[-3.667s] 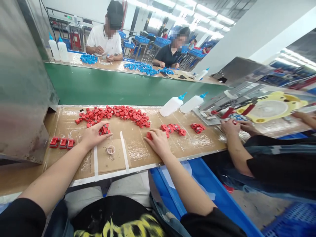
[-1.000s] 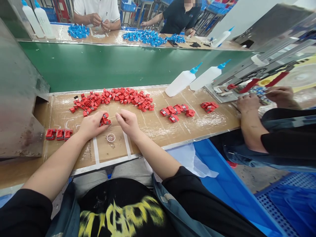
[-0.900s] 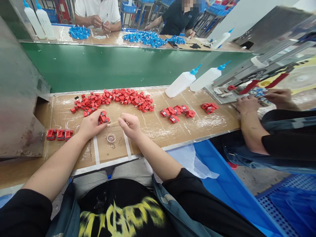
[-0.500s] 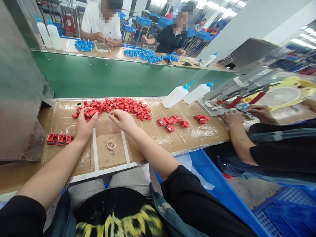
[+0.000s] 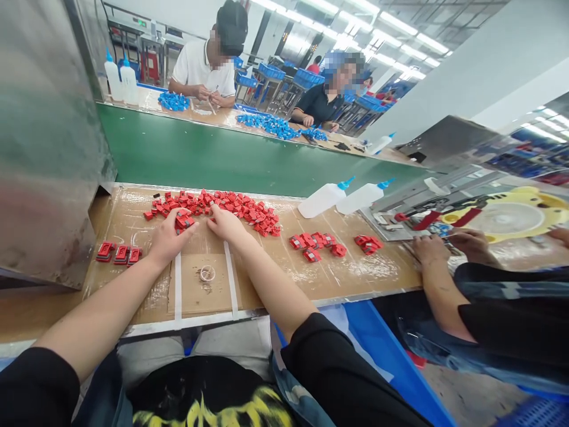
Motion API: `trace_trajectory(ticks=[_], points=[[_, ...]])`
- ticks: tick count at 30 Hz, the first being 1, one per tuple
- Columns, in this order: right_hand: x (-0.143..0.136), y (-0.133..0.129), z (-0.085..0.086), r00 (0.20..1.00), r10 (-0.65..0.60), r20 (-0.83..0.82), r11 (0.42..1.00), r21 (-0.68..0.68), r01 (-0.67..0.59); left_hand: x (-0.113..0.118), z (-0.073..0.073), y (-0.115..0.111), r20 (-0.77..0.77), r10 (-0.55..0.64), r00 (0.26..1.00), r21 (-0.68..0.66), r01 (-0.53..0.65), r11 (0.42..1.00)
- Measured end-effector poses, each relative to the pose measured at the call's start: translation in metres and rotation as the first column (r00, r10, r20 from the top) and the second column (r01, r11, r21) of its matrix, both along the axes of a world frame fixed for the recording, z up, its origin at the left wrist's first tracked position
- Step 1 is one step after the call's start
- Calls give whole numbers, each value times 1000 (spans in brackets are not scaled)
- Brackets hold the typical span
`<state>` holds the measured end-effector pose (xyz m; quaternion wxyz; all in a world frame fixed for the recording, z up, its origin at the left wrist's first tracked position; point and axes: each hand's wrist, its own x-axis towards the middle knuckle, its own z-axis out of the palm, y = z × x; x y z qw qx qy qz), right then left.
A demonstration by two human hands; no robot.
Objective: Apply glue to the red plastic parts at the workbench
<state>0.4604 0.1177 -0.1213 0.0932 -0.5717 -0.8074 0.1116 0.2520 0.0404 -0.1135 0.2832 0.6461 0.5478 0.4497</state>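
Observation:
My left hand [image 5: 166, 242] is closed around a few small red plastic parts [image 5: 185, 222], held just in front of a long heap of similar red parts [image 5: 231, 203]. At the near edge of that heap is my right hand [image 5: 226, 225], its thumb and fingers apart and touching the pieces. Between my forearms, a small round cup [image 5: 207, 273] with a thin stick in it stands on a cardboard sheet [image 5: 195, 299] edged with white tape strips. Three red-and-grey assembled pieces [image 5: 121, 254] sit in a row left of my left hand.
Two white bottles with blue tips [image 5: 322, 200] lean right of the heap. Smaller red groups [image 5: 313, 242] lie nearer me. A metal housing [image 5: 53, 142] bounds the left side. A co-worker's hands [image 5: 429, 249] work at right; two people sit behind the green panel [image 5: 222, 151].
My right hand has gone from a near-pinch in front of the heap to spread fingers at its edge. My left hand still holds red parts. The camera view has tilted upward.

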Motion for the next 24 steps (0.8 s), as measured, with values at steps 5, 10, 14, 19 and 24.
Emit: trace_trajectory(ticks=[5, 10, 14, 19, 24], points=[[6, -12, -10, 777, 18, -629, 1000, -3, -26, 4, -3, -3, -98, -82, 992, -36, 79, 996], [-3, -34, -5, 414, 100, -905, 993, 65, -99, 6, -7, -2, -215, -140, 966, -93, 122, 988], [-7, -46, 0, 382, 224, -896, 963, 144, -227, 6, -10, 1, -161, -198, 967, -68, 189, 980], [-8, -48, 0, 335, 270, -903, 934, 161, -319, 4, -11, 0, -186, -276, 943, -47, 272, 961], [-7, -48, 2, 338, 342, -877, 915, 229, -333, 4, -10, -1, -196, -298, 934, -31, 298, 954]])
